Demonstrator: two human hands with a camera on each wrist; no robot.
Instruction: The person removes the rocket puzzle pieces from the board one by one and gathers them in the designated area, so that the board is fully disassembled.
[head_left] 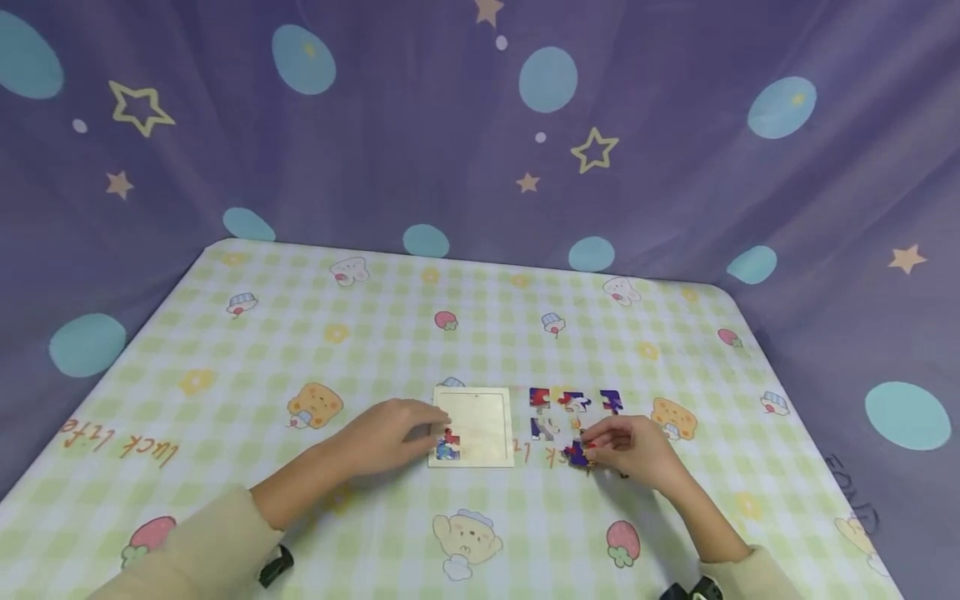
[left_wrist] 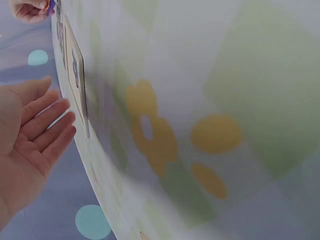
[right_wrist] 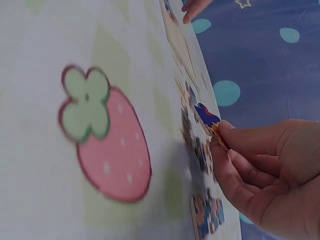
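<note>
A pale wooden puzzle tray [head_left: 486, 425] lies on the table in the head view. Joined puzzle pieces [head_left: 447, 451] fill its lower left corner. My left hand [head_left: 397, 435] is at the tray's left side, its fingers extended and holding nothing; whether they touch the rim is hard to tell. Between thumb and fingers, my right hand [head_left: 636, 450] pinches a blue, red and yellow puzzle piece [right_wrist: 208, 118], held just above the tabletop in the right wrist view. Around that hand lie several loose pieces, among them a red and blue one [head_left: 539, 397] and a greyish one [head_left: 544, 428].
A checked tablecloth [head_left: 360, 333] printed with bears, strawberries and flowers covers the table. Behind it hangs a purple curtain [head_left: 450, 150] with stars and blue ovals. More loose pieces [right_wrist: 207, 215] lie close under the right hand.
</note>
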